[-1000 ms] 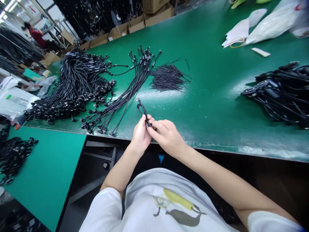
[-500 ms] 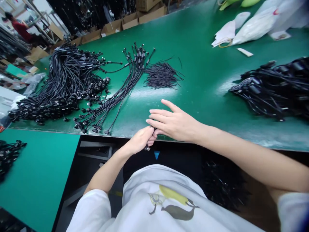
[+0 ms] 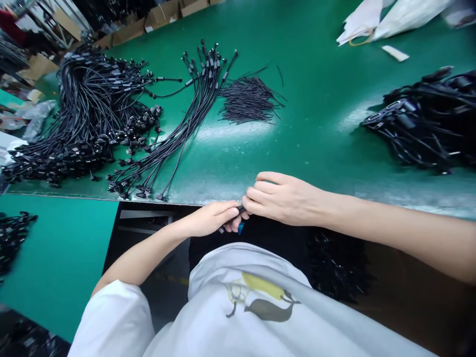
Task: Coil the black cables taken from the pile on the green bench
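At the table's front edge, my left hand [image 3: 215, 217] is closed around a black cable [image 3: 241, 208], mostly hidden by the fingers. A small metallic end [image 3: 222, 229] pokes out below that hand. My right hand [image 3: 282, 201] meets it from the right, its fingers curled and pinched on the cable's other end. Beyond the hands lies a pile of short thin black ties [image 3: 250, 101]. Left of it a loose bunch of black cables [image 3: 193, 116] with connectors at both ends lies slantwise on the table.
A large heap of black cables [image 3: 91, 104] covers the left of the green table [image 3: 308, 124]. More black cables [image 3: 427, 124] lie at the right, with white bags [image 3: 405, 20] behind them. Cardboard boxes [image 3: 161, 16] line the far edge. A lower green surface [image 3: 59, 248] adjoins at left.
My right hand's spread fingers have curled in and pinched at the cable. Both hands sit slightly lower in view. The view has shifted, moving the table's things upward.
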A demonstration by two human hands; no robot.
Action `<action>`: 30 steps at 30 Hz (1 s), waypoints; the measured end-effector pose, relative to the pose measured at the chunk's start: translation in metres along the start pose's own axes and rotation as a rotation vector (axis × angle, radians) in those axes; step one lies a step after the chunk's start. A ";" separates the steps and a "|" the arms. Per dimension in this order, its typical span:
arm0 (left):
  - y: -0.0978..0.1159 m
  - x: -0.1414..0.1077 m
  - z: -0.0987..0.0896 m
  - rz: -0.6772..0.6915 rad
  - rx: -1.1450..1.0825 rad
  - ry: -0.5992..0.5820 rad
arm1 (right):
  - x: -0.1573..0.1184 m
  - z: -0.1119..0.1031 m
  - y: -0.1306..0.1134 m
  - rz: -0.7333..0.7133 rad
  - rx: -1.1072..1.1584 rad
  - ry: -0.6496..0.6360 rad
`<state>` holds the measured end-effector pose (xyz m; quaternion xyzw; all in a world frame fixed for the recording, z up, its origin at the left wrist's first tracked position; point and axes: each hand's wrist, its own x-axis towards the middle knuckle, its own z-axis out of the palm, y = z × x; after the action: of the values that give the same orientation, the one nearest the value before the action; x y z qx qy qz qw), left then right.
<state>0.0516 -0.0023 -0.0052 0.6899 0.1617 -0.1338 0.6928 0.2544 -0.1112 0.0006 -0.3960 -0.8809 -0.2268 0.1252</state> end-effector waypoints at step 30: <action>-0.011 0.029 0.008 0.065 -0.700 0.206 | -0.015 0.018 0.022 0.847 1.632 0.046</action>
<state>0.0736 -0.0089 -0.0273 0.4257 0.2445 0.0220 0.8709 0.2800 -0.0988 -0.0144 -0.4700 -0.5464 0.5221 0.4561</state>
